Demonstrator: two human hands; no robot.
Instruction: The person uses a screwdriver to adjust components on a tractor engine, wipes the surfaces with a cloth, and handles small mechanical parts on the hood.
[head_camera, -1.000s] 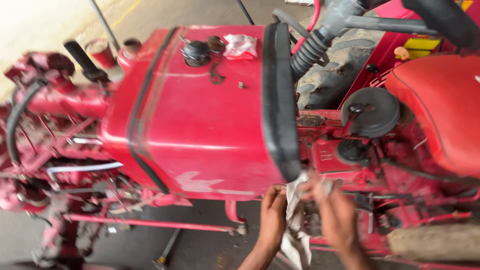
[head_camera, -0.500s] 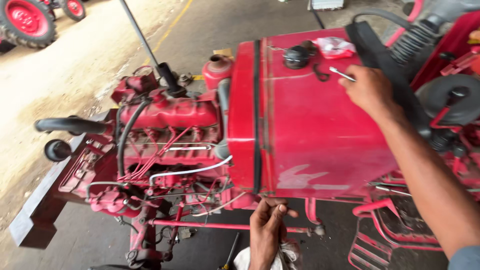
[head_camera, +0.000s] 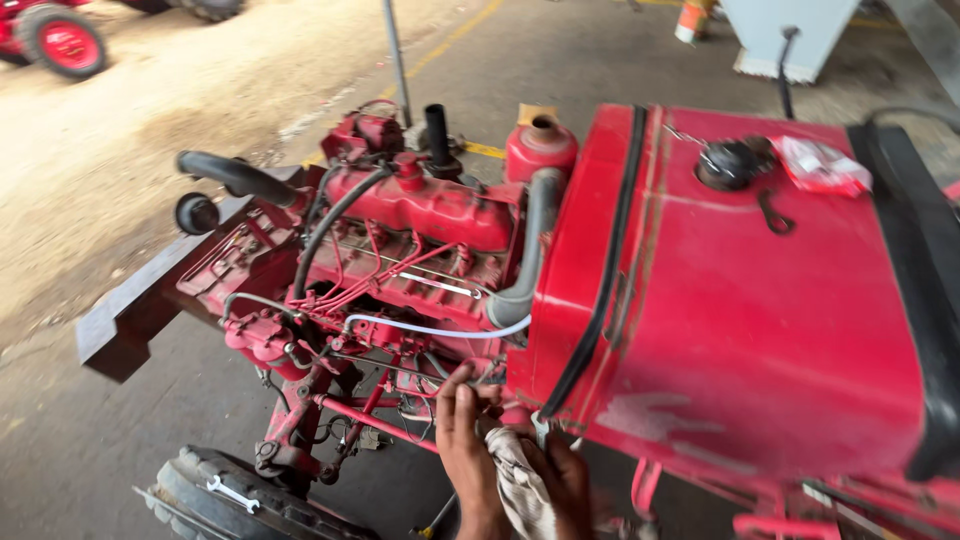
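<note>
A red tractor with its engine (head_camera: 420, 230) bare stands under me, with the red fuel tank (head_camera: 740, 330) to the right. My left hand (head_camera: 460, 440) reaches into the fittings below the tank's front edge, fingers spread and touching the pipes. Beside it, my right hand (head_camera: 568, 480) is closed around a dirty grey rag (head_camera: 510, 468). A small silver tool tip (head_camera: 540, 432) sticks up above the rag; what it is I cannot tell. Both hands are low at the frame's bottom edge.
A black fuel cap (head_camera: 728, 165), a small spanner (head_camera: 775, 215) and a plastic packet (head_camera: 820, 165) lie on the tank. Another spanner (head_camera: 232, 492) rests on the front tyre (head_camera: 250, 500). A metal pole (head_camera: 397, 60) stands behind the engine. Another red tractor's wheel (head_camera: 65, 42) is far left.
My view has swung left toward the engine. My right hand came down off the tank's top to the rag beside my left hand, which moved up into the fittings.
</note>
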